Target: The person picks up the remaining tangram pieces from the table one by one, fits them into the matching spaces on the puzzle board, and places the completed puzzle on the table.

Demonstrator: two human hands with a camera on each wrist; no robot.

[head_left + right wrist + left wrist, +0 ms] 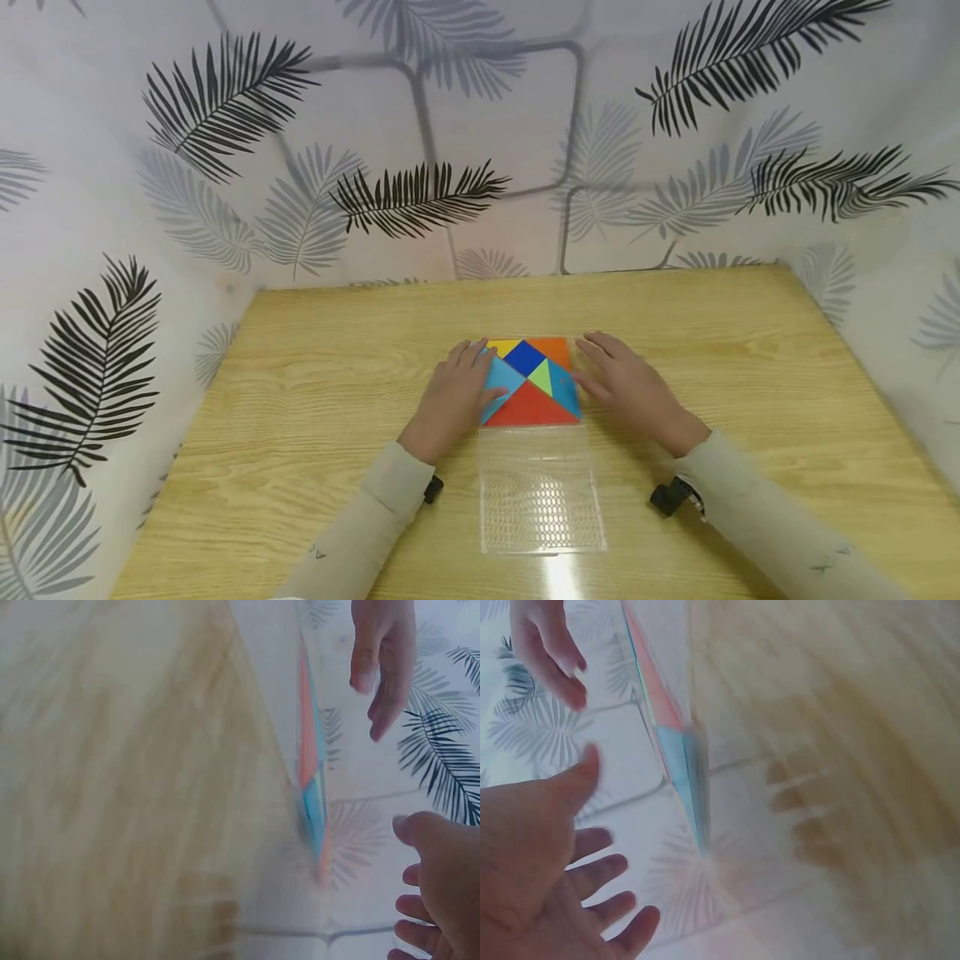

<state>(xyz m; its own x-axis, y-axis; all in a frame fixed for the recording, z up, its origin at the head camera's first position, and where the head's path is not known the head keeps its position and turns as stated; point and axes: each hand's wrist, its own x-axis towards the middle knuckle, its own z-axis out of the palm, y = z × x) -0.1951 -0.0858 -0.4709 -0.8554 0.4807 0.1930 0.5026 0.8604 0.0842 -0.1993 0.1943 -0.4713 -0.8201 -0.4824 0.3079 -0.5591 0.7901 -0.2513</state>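
A tangram (534, 406) of red, blue, light blue, green, yellow and orange pieces lies flat on the table, its pieces fitted edge to edge. A clear plastic panel (498, 500) extends from its near edge toward the person. On the left side, the left hand (452, 404) overlaps the light blue piece in the head view. The left wrist view shows its fingers (604, 877) apart from the tangram, holding nothing. The right hand (637, 390) hovers at the tangram's right edge, fingers loosely extended. In the right wrist view, the tangram (309, 727) appears edge-on, apart from that hand.
The wood-grain table (330, 358) spreads around the tangram. A white cloth with leaf patterns (480, 125) stands behind it and along both sides. Light glares off the clear panel and the table's front. Dark straps with small devices (667, 497) sit at the wrists.
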